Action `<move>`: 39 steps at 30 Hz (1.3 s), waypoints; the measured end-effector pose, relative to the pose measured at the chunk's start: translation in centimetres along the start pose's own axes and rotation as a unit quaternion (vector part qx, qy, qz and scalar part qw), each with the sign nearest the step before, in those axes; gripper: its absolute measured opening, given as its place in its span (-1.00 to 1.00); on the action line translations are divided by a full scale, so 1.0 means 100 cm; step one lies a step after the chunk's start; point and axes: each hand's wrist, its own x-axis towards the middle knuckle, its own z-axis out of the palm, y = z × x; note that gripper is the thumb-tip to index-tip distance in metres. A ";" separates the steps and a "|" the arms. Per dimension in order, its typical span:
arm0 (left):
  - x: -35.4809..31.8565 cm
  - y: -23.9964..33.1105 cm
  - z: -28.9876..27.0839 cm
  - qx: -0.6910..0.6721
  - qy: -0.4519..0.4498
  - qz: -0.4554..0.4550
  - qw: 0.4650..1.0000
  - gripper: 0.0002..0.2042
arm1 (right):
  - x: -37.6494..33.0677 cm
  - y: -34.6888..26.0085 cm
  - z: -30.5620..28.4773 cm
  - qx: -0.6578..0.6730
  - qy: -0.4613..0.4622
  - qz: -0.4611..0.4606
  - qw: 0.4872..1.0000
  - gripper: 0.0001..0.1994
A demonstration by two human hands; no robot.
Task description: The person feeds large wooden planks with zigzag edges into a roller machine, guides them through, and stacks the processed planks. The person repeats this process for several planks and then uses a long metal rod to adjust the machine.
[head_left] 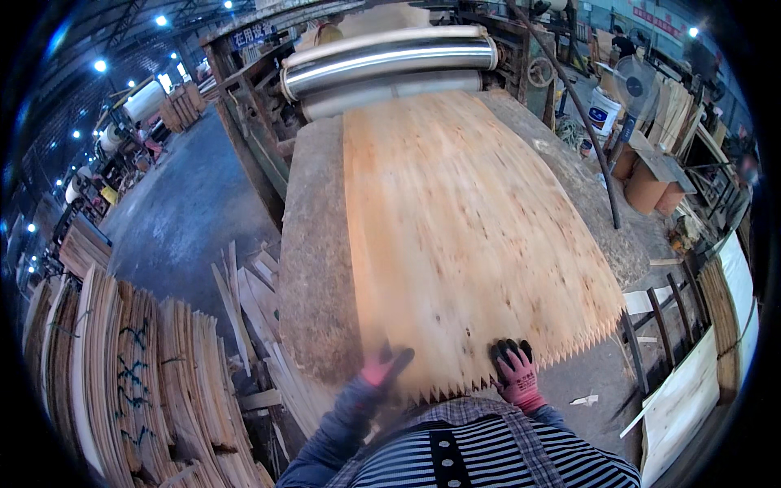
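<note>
A large pale wood veneer sheet [464, 236] with brown specks and a jagged near edge lies across a worn table, its far end close under the rollers. My right hand [518, 378], in a pink glove with black fingers, rests flat on the near edge, fingers spread. My left hand [386, 365], gloved alike and somewhat blurred, is at the sheet's near left corner, its fingers apart. Whether it touches the wood is unclear. Neither hand grips anything.
Ahead stands a machine with a shiny metal roller [394, 67]. Veneer stacks [138, 374] rise at the left, with loose strips beside them. A dark rod [586, 122] slants along the table's right side. Farther right are a fan [636, 85], a cardboard box [645, 189] and a white bucket [603, 111].
</note>
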 end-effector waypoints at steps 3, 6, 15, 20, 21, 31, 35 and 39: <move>-0.001 -0.005 0.004 -0.051 0.011 -0.074 0.996 -0.72 | -0.002 0.002 0.013 -0.018 -0.009 0.007 1.000 -0.40; -0.006 -0.011 0.004 -0.046 0.013 -0.048 0.998 -0.72 | 0.001 -0.001 0.009 -0.039 0.000 0.002 0.999 -0.40; -0.001 0.034 0.002 -0.114 0.004 -0.046 0.992 -0.73 | 0.004 0.000 -0.002 0.017 0.001 0.013 1.000 -0.40; -0.002 0.020 0.004 -0.172 0.010 -0.064 0.983 -0.73 | 0.004 0.002 0.001 0.001 0.010 -0.023 1.000 -0.42; -0.002 0.019 0.004 -0.159 0.013 -0.062 0.985 -0.73 | 0.005 0.003 0.003 -0.001 0.015 -0.027 1.000 -0.42; -0.003 0.015 0.007 -0.112 0.036 -0.068 0.991 -0.75 | 0.004 -0.002 0.003 0.020 0.014 -0.010 1.000 -0.45; -0.002 0.019 0.004 -0.128 0.030 -0.066 0.989 -0.74 | 0.005 -0.004 -0.002 0.032 0.031 -0.005 0.999 -0.45; -0.003 0.015 -0.001 -0.103 0.033 -0.004 0.994 -0.73 | 0.015 -0.008 -0.023 0.037 0.062 -0.039 0.997 -0.46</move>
